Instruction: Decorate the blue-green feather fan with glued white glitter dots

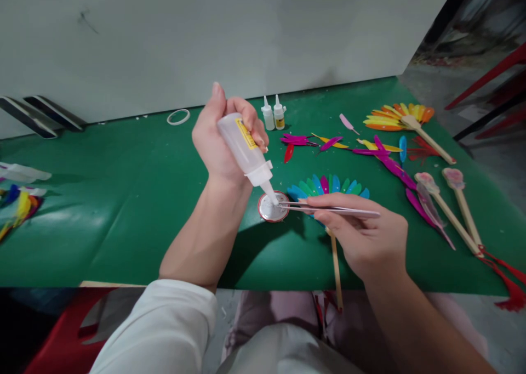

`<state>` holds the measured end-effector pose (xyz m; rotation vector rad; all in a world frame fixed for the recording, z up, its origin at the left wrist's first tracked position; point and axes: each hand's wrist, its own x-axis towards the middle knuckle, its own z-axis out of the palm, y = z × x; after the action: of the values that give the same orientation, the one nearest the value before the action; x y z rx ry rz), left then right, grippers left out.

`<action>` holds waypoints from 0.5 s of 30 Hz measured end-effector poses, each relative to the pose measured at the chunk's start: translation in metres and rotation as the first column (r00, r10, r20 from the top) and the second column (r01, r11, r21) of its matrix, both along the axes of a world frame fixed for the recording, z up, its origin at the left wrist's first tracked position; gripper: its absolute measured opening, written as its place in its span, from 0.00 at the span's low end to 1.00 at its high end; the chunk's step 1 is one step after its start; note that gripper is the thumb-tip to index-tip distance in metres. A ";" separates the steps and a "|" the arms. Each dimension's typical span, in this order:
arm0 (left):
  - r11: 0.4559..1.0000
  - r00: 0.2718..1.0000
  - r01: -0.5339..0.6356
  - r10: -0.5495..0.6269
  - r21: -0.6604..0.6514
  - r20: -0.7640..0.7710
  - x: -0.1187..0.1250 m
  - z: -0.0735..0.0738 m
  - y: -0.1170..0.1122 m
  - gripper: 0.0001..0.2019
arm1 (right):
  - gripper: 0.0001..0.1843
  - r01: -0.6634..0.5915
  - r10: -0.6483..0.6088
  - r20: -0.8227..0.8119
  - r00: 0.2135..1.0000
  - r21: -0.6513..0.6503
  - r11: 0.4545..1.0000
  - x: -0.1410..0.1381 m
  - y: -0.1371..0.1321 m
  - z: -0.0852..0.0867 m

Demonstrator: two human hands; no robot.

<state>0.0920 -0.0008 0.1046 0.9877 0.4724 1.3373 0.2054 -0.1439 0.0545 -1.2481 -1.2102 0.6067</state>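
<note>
My left hand (219, 141) grips a translucent glue bottle (245, 149) with a yellow label, tipped nozzle-down into a small round red-rimmed lid (272, 209) holding white glue. My right hand (361, 234) pinches metal tweezers (329, 208) whose tips reach to the lid's edge. Under that hand lies a fan of blue, green and pink feathers (329, 186) on a wooden stick (337, 270), on the green table mat (123, 209).
Two small glue bottles (273, 114) stand behind. Loose pink, red and yellow feathers (329, 142), a finished yellow-orange feather fan (400, 119) and bare-headed sticks (452, 209) lie to the right. A white ring (178, 117) sits at the back; colourful feathers (18, 207) lie far left.
</note>
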 end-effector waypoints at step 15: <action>1.000 1.000 0.000 0.000 0.000 -0.018 0.000 0.001 0.001 0.36 | 0.09 -0.014 0.013 0.018 1.000 0.078 0.997 0.001 0.001 -0.002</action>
<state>0.0921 0.0005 0.1052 0.9999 0.4857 1.3290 0.2061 -0.1426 0.0529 -1.1828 -1.2464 0.5547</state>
